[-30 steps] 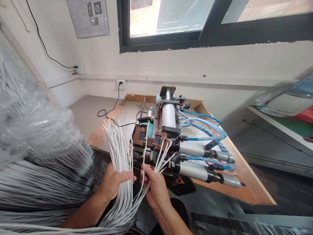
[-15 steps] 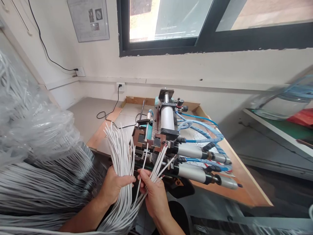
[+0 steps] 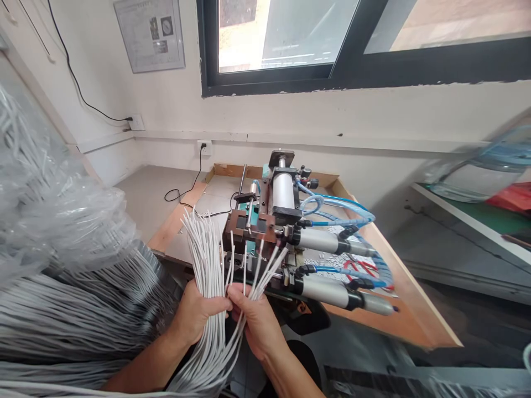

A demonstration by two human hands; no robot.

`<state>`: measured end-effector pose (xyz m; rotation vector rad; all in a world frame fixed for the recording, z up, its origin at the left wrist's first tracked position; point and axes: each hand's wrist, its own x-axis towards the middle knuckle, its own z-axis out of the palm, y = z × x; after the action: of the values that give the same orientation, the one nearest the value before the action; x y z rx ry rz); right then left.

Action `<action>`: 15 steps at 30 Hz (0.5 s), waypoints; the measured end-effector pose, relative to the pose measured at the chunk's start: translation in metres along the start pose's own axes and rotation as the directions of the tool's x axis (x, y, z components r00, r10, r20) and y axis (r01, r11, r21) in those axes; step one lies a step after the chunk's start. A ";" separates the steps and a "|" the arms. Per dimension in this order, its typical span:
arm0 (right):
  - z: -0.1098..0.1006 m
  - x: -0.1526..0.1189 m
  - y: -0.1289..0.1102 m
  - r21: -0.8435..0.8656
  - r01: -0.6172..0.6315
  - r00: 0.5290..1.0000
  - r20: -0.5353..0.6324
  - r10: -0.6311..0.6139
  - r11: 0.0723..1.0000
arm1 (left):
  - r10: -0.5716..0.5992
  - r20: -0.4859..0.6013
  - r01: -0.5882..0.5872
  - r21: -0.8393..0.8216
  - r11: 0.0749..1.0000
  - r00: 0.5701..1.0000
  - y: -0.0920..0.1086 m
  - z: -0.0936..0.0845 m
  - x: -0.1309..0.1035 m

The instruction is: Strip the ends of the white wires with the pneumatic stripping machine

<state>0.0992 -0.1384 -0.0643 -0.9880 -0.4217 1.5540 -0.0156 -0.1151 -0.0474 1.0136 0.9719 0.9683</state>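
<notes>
Basically: left hand (image 3: 197, 312) wrapped round the white cable bundle (image 3: 207, 260), thumb across it | right hand (image 3: 260, 320) clutching a thinner fan of strands (image 3: 263, 279), tips poking out above it | probably light, bendy, kinda slidey, so grab below the tips imo

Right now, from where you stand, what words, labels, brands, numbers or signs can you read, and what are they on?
No text here can be read.
Wall notice: a heading, faint lines and small pictures; the lettering is too small and blurred.
Pneumatic machine: no readable label, brand or number.
White wires: no readable print.
Plastic water bottle: too blurred to show any lettering.
</notes>
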 end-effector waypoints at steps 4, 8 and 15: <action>0.000 -0.006 0.005 -0.005 0.151 0.974 -0.170 -0.150 0.988 | -0.023 -0.013 0.023 -0.015 1.000 1.000 -0.001 -0.002 0.000; -0.003 -0.011 0.006 0.016 0.152 0.966 -0.214 -0.145 0.988 | -0.058 -0.073 0.057 -0.012 0.998 0.996 -0.001 -0.004 0.000; -0.006 -0.007 0.007 0.007 0.091 0.984 -0.154 -0.089 0.996 | -0.067 -0.122 0.064 -0.032 0.997 0.990 0.002 -0.002 0.001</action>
<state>0.0991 -0.1481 -0.0701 -1.0555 -0.3420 1.3873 -0.0176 -0.1132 -0.0464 0.9015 1.0844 0.9959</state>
